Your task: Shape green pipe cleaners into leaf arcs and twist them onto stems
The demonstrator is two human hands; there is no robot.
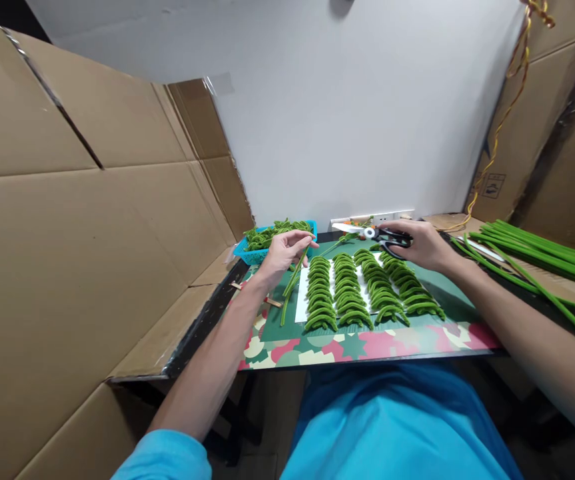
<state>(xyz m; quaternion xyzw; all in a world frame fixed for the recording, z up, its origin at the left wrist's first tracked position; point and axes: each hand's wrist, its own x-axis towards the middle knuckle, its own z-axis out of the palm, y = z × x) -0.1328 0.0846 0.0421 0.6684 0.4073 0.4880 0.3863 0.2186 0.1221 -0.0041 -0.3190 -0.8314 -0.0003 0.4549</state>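
Between the thumb and fingers of my left hand (290, 252) are thin green stems (291, 288) that hang down toward the mat. My right hand (420, 241) grips scissors (384, 238) by their black handles, with the pale blades pointing left above the mat. Four rows of curved, fuzzy green pieces (350, 293) lie on white sheets (302, 300) between and below my hands. A blue basket (253, 257) behind my left hand holds a heap of green twisted pieces (268, 237).
Long green fuzzy stems (542, 253) lie on cardboard at the right. Cardboard walls (92, 233) stand on the left and right. A power strip (384, 218) sits by the back wall, and a twisted yellow cord (504, 120) hangs at the right.
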